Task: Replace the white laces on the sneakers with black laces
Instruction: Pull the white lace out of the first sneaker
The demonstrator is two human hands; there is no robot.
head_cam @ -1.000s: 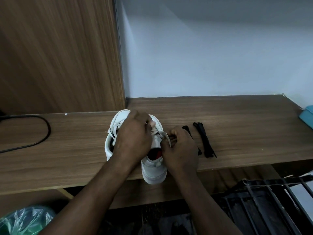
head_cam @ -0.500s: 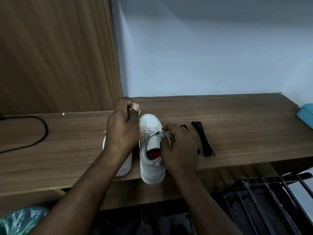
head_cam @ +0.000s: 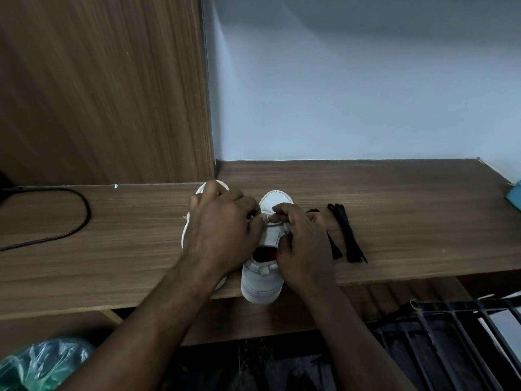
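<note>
Back comes the left hand to join the right hand on the right sneaker, both sets of fingers pinching its white lace, so unlacing resumes.

**Two grips working at the lacing of a white sneaker on a wooden counter.**
The right grip is pinching the white lace over the tongue of the right sneaker, whose heel is overhanging the counter edge. The left grip, fingers curled, is lying across the left sneaker and reaching the same lacing; whether it is holding the lace cannot be told. Black laces are lying just beside the right grip.
</note>
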